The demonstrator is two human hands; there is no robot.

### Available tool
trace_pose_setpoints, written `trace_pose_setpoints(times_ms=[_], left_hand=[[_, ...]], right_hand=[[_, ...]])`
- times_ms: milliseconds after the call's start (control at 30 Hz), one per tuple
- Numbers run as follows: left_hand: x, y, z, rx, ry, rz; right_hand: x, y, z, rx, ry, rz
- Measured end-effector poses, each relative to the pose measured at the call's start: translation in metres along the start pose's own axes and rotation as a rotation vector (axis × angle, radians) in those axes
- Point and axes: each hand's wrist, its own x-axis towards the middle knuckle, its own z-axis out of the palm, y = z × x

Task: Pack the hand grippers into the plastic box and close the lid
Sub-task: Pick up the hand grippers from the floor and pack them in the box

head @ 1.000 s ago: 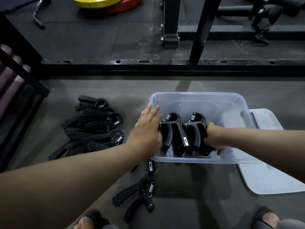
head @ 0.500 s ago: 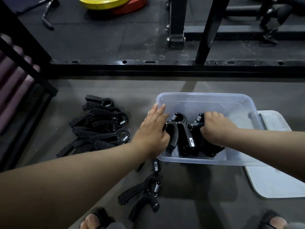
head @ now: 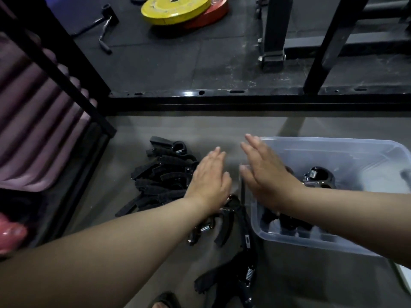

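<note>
A clear plastic box (head: 360, 150) stands on the grey floor at right, with black hand grippers (head: 319, 177) upright inside it. A pile of black hand grippers (head: 160, 176) lies on the floor to its left. More loose grippers (head: 235, 281) lie near the bottom edge. My left hand (head: 210, 181) hovers flat with straight fingers over the pile's right side. My right hand (head: 266, 174) is also flat and empty, above the box's left wall. The lid shows only as a white corner (head: 405, 278) at the right edge.
A black steel rack base (head: 244, 101) runs across behind the box. Yellow and red weight plates (head: 178, 10) lie on the dark mat beyond. A black frame with purple rolled mats (head: 33, 121) stands at left. A sandalled foot (head: 164, 302) is at the bottom.
Both hands let go of the grippers in the box and moved left, now flat and empty. The view swung left, so the box sits further right.
</note>
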Motion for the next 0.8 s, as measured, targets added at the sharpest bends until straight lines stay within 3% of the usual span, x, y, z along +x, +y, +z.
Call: trace_pose_setpoints(times_ms=[133, 433, 800], left_hand=[[0.019, -0.038, -0.005, 0.151, 0.013, -0.145], [0.051, -0.106, -0.033, 0.545, -0.130, -0.320], [0.055, -0.100, -0.038, 0.704, -0.229, -0.290]], right_hand=[[-0.001, -0.026, 0.022, -0.065, -0.026, 0.020], [-0.005, -0.023, 0.034, -0.165, 0.009, 0.013], [-0.004, -0.023, 0.032, -0.138, 0.019, -0.006]])
